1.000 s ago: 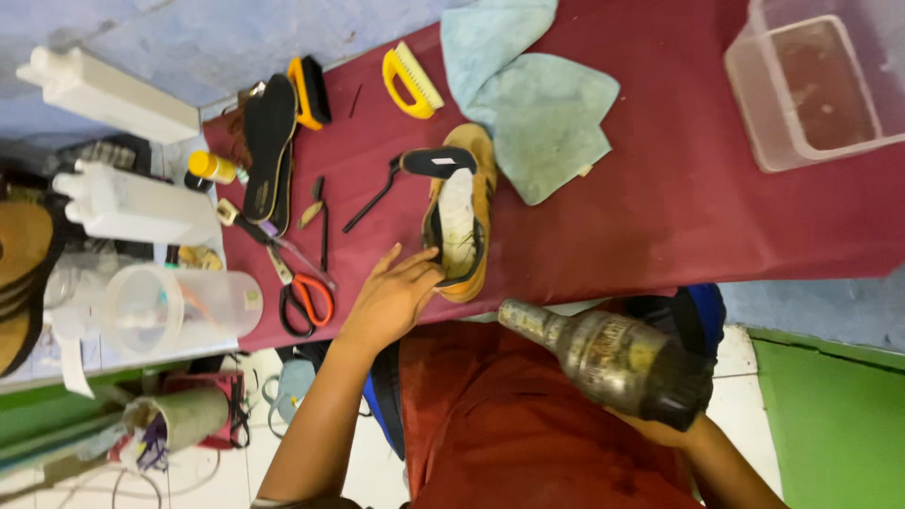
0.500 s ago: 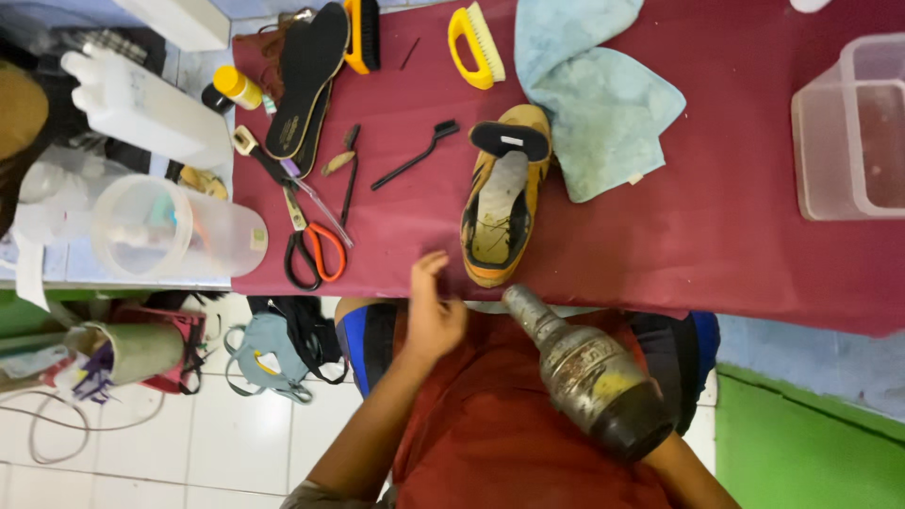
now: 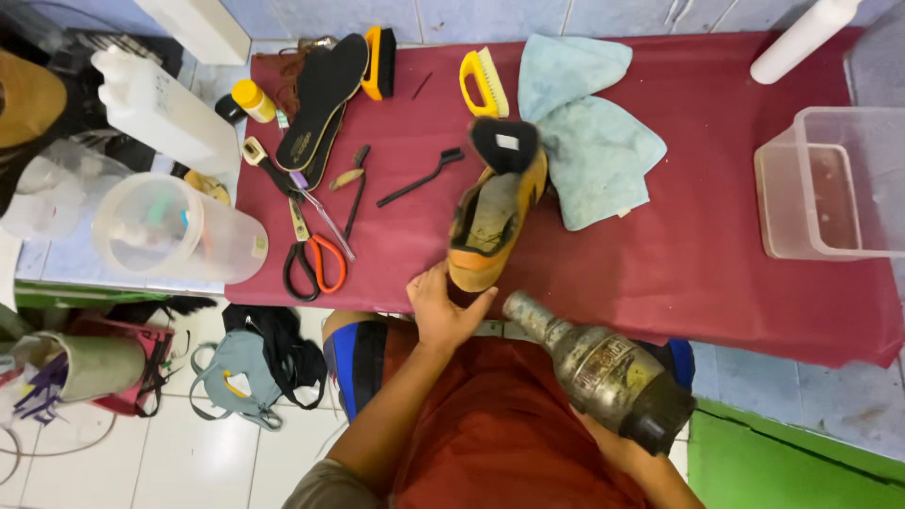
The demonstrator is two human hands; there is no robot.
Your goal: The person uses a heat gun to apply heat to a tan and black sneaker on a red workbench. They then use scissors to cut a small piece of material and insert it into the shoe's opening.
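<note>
Your left hand (image 3: 441, 311) is gripping the toe of the yellow shoe (image 3: 492, 221), fingers closed on it, tilting it up off the red surface (image 3: 698, 254) near the front edge. Your right hand is hidden behind the worn grey heat gun (image 3: 603, 369) it's holding; nozzle is pointing at the shoe's toe, just beside it. Blue cloth (image 3: 594, 141) is lying beside the shoe's heel.
</note>
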